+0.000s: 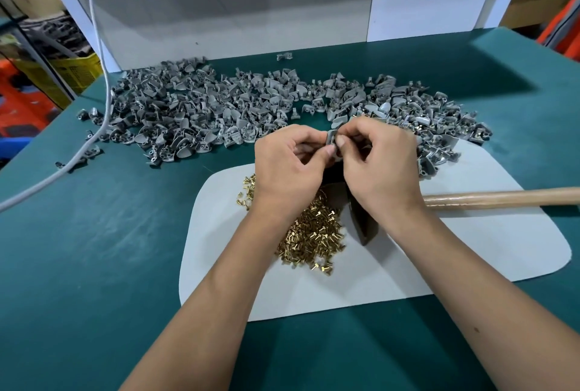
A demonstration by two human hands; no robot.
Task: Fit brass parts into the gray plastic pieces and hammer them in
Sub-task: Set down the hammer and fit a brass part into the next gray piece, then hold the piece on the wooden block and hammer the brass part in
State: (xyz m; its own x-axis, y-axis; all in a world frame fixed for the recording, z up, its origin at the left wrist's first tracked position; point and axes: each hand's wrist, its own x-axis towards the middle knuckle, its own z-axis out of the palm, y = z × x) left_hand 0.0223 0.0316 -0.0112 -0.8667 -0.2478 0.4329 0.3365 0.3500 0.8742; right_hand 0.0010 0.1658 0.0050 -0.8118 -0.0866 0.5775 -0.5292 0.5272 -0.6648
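Between both hands sits one small gray plastic piece [332, 136], held above the white mat [439, 252]. My left hand [288, 164] pinches it from the left with thumb and fingers. My right hand [379, 164] pinches at it from the right; any brass part at its fingertips is too small to tell. A heap of brass parts [314, 233] lies on the mat under my left wrist. The hammer lies on the mat with its dark head [365, 227] below my right wrist and its wooden handle [502, 197] pointing right.
A wide pile of gray plastic pieces [204, 108] covers the green table [94, 249] behind the hands, with more pieces [439, 120] at the right. A gray cable [103, 99] runs down the left side. A white panel [219, 8] stands at the back.
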